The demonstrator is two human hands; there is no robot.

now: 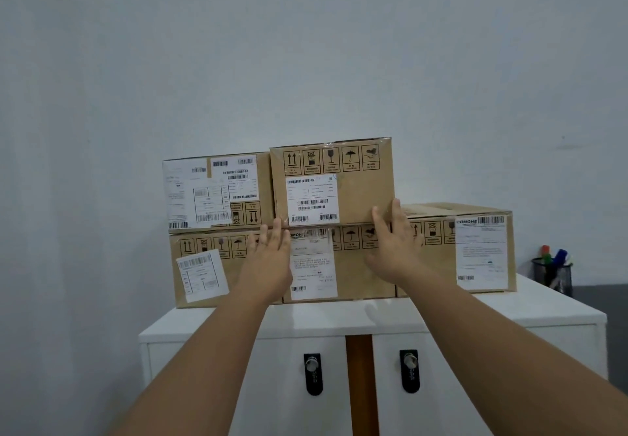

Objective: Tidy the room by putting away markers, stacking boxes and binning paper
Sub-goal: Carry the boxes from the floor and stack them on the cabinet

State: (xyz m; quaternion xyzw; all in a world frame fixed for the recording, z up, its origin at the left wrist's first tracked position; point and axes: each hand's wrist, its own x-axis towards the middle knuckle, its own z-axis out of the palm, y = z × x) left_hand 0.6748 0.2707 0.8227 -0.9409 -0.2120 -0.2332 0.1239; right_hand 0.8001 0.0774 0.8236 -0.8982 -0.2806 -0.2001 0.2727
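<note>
Head view, both hands (pixel 272 258) flat against box (pixel 356 190)

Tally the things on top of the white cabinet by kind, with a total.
Cardboard boxes: 5
Mesh pen holders: 1
Total: 6
Markers in the holder overlap too much to count.

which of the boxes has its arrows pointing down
The upper left box, on the top row beside the wall. Its printed arrows point down, so it sits upside down; the other boxes' arrows that show point up.
</note>
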